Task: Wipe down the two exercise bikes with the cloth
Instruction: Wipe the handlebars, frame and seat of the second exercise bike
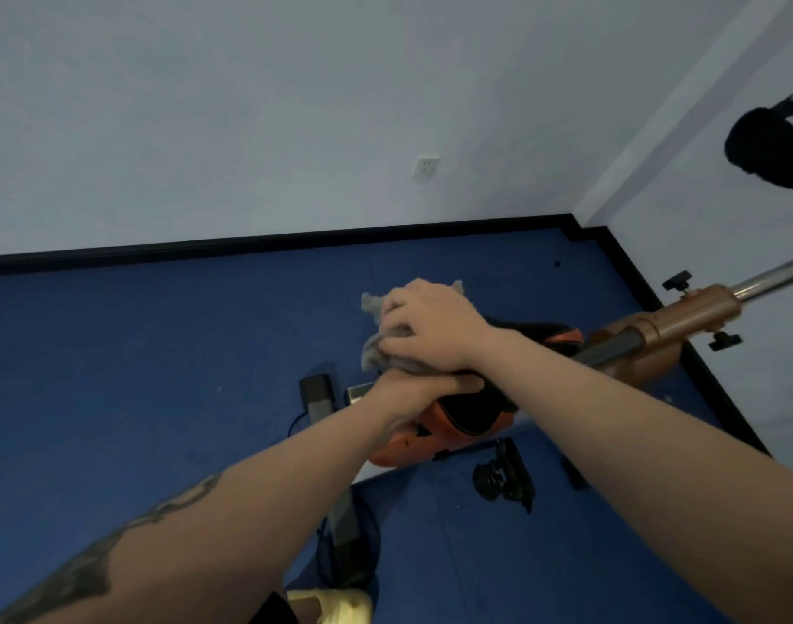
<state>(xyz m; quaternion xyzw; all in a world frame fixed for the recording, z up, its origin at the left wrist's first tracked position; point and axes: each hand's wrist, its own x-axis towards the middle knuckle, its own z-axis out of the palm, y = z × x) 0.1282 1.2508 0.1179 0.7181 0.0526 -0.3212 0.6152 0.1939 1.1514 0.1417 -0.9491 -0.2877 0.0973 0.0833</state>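
Observation:
A grey cloth (375, 353) lies bunched on the far end of a black and orange bike seat (471, 409). My right hand (430, 326) sits on top of the cloth, fingers curled into it, pressing it onto the seat. Just beneath it, my left hand (414, 389) grips the seat's edge, its fingers partly hidden by the cloth and the right hand. The bike's bronze frame (692, 315) and chrome post (773, 277) run off to the right. A second bike is not clearly in view.
A black pedal (505, 479) hangs below the seat over the blue floor (160, 376). The grey base bar (318, 396) lies to the left. A black padded part (768, 146) shows at the right edge. A foot in a pale yellow shoe (331, 605) stands below. The walls meet close behind.

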